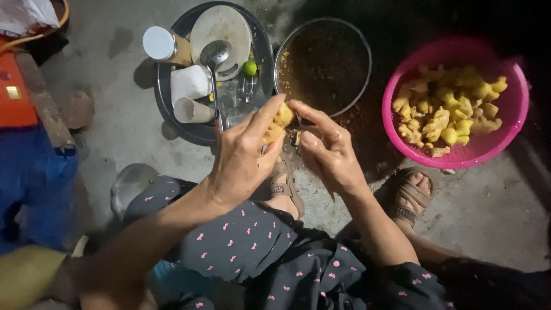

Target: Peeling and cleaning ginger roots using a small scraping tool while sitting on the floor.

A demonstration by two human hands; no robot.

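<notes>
My left hand (244, 155) grips a yellow piece of ginger (278, 123) between thumb and fingers. My right hand (327, 152) presses against the same piece from the right, and a thin blade tip seems to show under its fingers; I cannot tell what kind of tool it is. Both hands hover above the concrete floor, just in front of a round metal basin (359, 46) with brown peelings inside. A pink plastic basket (396, 86) full of peeled yellow ginger pieces (450, 112) sits to the right.
A dark round tray (166, 109) at the back holds a pale plate (227, 26), a metal ladle (215, 57), white cups (189, 83), a capped jar (163, 45) and a small green lime (249, 68). My sandalled feet (410, 198) rest on the floor. Orange and blue objects stand at left.
</notes>
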